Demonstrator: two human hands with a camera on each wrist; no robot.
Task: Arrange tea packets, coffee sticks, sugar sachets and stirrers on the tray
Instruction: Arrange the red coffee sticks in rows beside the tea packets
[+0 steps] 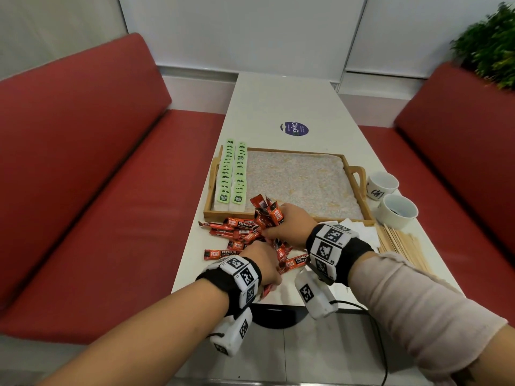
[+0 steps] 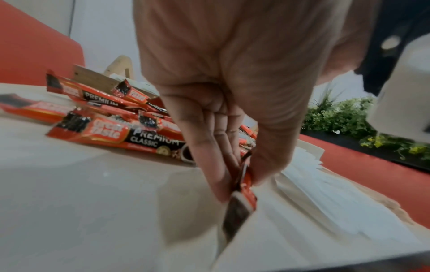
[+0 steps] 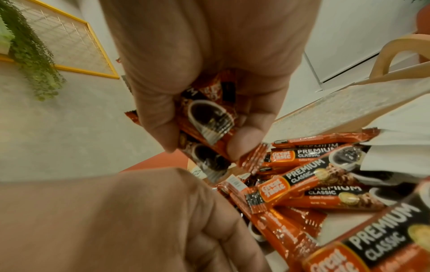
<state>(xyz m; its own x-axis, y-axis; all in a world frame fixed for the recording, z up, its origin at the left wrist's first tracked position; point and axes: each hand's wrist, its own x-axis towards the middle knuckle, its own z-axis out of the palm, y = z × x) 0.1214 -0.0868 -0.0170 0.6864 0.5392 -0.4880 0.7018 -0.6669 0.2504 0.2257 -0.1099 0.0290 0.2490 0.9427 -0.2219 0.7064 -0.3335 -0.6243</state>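
Note:
A wooden tray [image 1: 359,196] lined with a speckled mat holds two rows of green tea packets [image 1: 232,174] along its left side. Red coffee sticks [image 1: 239,227] lie in a loose pile on the table in front of the tray. My right hand [image 1: 289,221] grips a bunch of coffee sticks [image 3: 204,117] above the pile, at the tray's near edge. My left hand [image 1: 264,263] pinches one coffee stick [image 2: 244,185] between thumb and fingers, low over the table. White sugar sachets [image 1: 359,229] and wooden stirrers [image 1: 401,243] lie to the right.
Two white cups [image 1: 390,199] stand right of the tray. Red bench seats [image 1: 111,190] flank the narrow white table [image 1: 278,101]. A purple sticker [image 1: 294,129] lies beyond the tray. A green plant [image 1: 490,43] stands at the far right.

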